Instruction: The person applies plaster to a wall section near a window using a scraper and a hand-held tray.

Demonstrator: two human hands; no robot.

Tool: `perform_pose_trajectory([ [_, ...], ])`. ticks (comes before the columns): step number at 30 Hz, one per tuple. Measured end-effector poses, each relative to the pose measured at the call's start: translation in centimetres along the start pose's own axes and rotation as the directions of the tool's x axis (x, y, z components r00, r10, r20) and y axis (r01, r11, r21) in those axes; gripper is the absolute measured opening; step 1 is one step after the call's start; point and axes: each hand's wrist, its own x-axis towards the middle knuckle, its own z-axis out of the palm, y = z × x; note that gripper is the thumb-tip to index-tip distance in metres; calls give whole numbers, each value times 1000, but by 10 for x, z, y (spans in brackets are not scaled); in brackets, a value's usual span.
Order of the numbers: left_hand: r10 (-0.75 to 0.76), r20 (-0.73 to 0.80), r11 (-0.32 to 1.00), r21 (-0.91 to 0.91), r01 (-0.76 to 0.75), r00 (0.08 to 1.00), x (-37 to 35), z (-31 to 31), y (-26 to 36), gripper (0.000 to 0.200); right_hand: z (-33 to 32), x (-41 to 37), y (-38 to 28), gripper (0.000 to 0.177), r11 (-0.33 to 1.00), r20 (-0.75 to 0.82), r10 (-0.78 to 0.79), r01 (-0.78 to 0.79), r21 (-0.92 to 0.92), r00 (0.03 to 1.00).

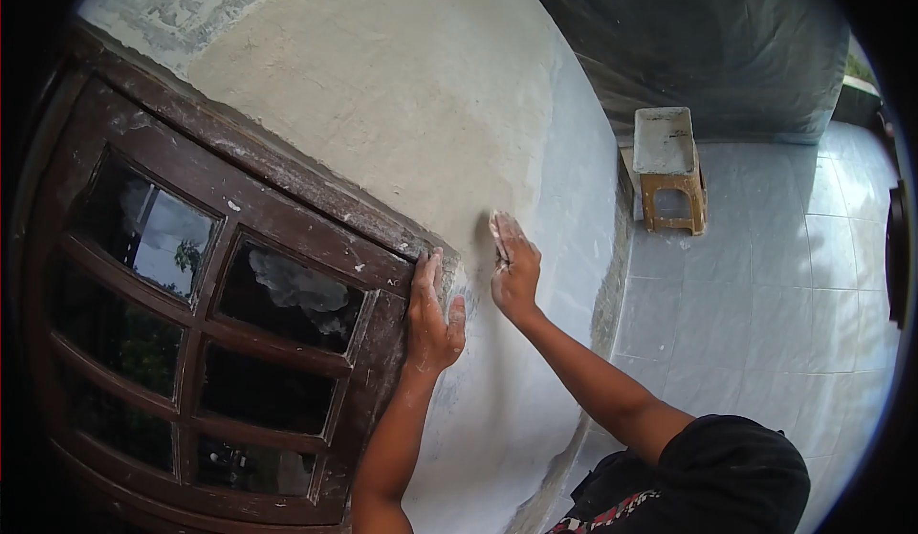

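pale plastered wall by a window frame: right hand flat and empty on it, left hand open on the frame, risks denting soft spots by pressing hard.

window frame cut off left; left hand palm hidden, maybe gripping

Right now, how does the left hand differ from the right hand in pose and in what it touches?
The left hand lies on the corner of the brown window frame; the right hand presses on the bare plastered wall. The left hand spreads its thumb apart; the right hand holds its fingers straight and together. Both are bare, open and dusted white.
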Motion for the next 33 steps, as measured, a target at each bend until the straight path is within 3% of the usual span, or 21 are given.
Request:
perform_pose_trajectory([
  [1,-2,1,1000,-5,2,1000,-1,0,-1,61,12,-2,4,79,999,0,12,-12,-42,1000],
  [4,-7,-37,998,-60,5,999,-1,4,-2,61,13,-72,-24,49,996,116,-14,25,-88,993],
  [5,-18,-81,994,-107,9,997,-2,5,-2,60,-2,-92,-39,50,1000,177,-11,6,26,984],
  [7,-23,-84,994,-105,14,996,-2,7,-1,61,-26,-104,-33,50,997,258,-67,54,56,964],
  [9,-31,-88,995,-99,22,996,-3,4,-3,61,-33,-91,-22,53,995,199,-40,20,100,979],
  [11,6,-5,1000,-21,-6,1000,-2,2,-3,61,-28,-35,-12,54,917,46,183,-187,352,982],
  [13,14,-17,999,-31,-15,1000,-2,2,-1,60,-17,8,21,53,987,-66,148,-144,65,987],
  [16,16,-24,1000,-19,-16,1000,-1,2,-2,60,11,-1,41,51,996,12,38,-39,84,999],
  [17,25,-30,999,-28,-26,999,-1,2,-2,60,19,-28,31,52,997,32,56,-54,-55,998],
  [18,32,-35,999,-36,-33,999,-1,2,-2,59,16,-55,13,50,996,73,45,-39,-82,996],
  [21,40,-14,998,41,-39,999,-1,0,0,59,-18,-122,-22,48,999,261,9,-22,48,965],
  [23,36,-18,999,20,-35,999,-1,1,-1,59,-40,-124,-17,49,986,319,-50,-3,164,947],
  [25,28,-17,1000,-4,-28,999,-2,3,-1,59,-41,-77,-15,49,997,172,-26,12,81,985],
  [27,25,-20,999,-25,-26,999,-1,3,-2,59,-34,-19,3,61,891,145,280,-313,328,949],
  [29,20,-17,1000,-15,-20,1000,-1,3,-1,59,-18,22,39,64,995,-67,82,-78,54,994],
  [30,11,-14,1000,-9,-12,1000,-1,3,-1,59,-9,15,48,64,996,-69,82,-78,52,994],
  [32,21,-12,1000,13,-21,1000,0,0,1,59,9,-12,59,62,994,79,108,-105,-36,991],
  [33,25,-9,999,37,-25,1000,0,0,2,60,12,-39,56,58,1000,57,9,-8,-15,998],
])
